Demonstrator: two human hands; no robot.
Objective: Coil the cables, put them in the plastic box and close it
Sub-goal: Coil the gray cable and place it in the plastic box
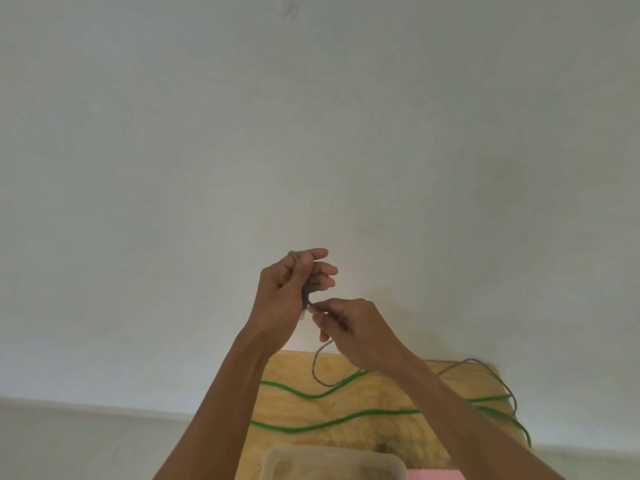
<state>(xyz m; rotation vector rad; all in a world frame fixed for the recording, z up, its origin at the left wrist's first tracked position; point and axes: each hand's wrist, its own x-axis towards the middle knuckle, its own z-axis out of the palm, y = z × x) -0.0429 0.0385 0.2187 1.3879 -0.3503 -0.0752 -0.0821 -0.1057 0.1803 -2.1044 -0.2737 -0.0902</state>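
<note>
Clearly coiling is underway: the left hand (291, 289) has its grip around a small grey cable (316, 367) bundle, while the right hand (346, 323) pinches the strand trailing below to the tabletop (381, 393). Next, another loop, fed upward.

Both hands are raised above the far edge of a wooden table (294, 375), in front of a pale wall (311, 116). The left hand (287, 292) grips a small coil of grey cable (306, 292), with a loop showing over its forefinger. The right hand (346, 323) pinches the same cable just beside the coil; the loose length hangs down to the table and runs off toward its right edge. A green cable (329, 424) snakes across the tabletop. A clear plastic box (332, 460) sits open at the near edge, a pink object (434, 474) touching its right side.
</note>
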